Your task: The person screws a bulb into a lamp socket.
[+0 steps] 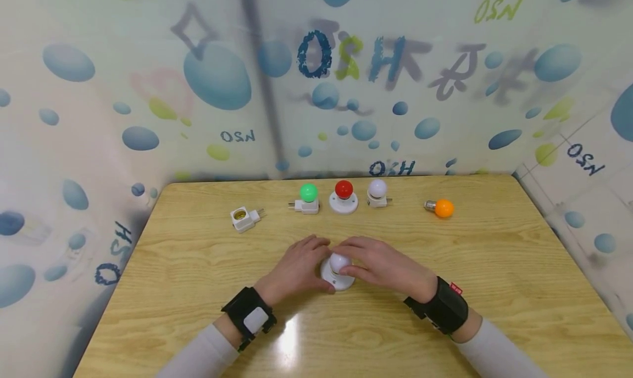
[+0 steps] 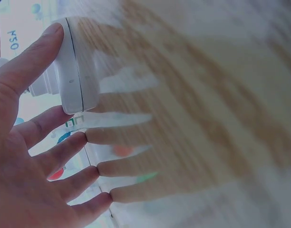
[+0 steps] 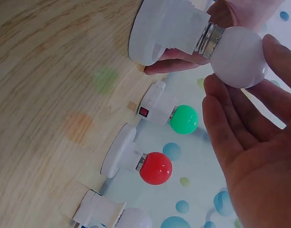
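In the head view, a white light bulb point(image 1: 339, 261) stands upright in a round white lamp holder point(image 1: 342, 284) on the table. My left hand point(image 1: 299, 268) holds the holder's base; in the left wrist view the thumb lies on the base's point(image 2: 69, 71) upper face and the index fingertip touches its rim. The other fingertips touch the tabletop. My right hand point(image 1: 383, 261) holds the bulb between thumb and fingers. Bare metal thread point(image 3: 210, 41) shows between the bulb point(image 3: 239, 58) and the holder in the right wrist view.
Behind the hands stand a green bulb point(image 1: 309, 193) in a plug-in socket, a red bulb point(image 1: 344, 189) in a round holder and another white bulb point(image 1: 377, 189) in a plug-in socket. A bulbless plug-in socket point(image 1: 244, 220) lies left, an orange bulb point(image 1: 443, 208) right.
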A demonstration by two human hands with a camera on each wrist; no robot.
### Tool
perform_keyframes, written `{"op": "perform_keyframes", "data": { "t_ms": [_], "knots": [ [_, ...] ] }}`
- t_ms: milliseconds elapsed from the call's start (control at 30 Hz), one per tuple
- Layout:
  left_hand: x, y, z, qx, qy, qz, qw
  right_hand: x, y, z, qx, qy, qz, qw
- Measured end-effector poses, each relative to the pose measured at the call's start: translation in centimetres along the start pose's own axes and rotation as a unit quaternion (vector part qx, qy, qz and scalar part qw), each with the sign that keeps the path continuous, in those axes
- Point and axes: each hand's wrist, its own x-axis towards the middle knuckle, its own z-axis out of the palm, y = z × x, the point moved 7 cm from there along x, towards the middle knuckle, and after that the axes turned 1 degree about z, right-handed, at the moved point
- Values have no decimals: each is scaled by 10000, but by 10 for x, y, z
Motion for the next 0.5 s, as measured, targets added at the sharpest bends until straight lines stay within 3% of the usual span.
{"op": "perform_keyframes", "data": {
  "t_ms": [233,500],
  "knots": [
    [-1,1,-1,34,97,49,9999,2,2,1,-72,212,139,9997],
    [-1,2,0,121,130,82,9998,6,-1,1,-798,733,-64,9941]
  ]
}}
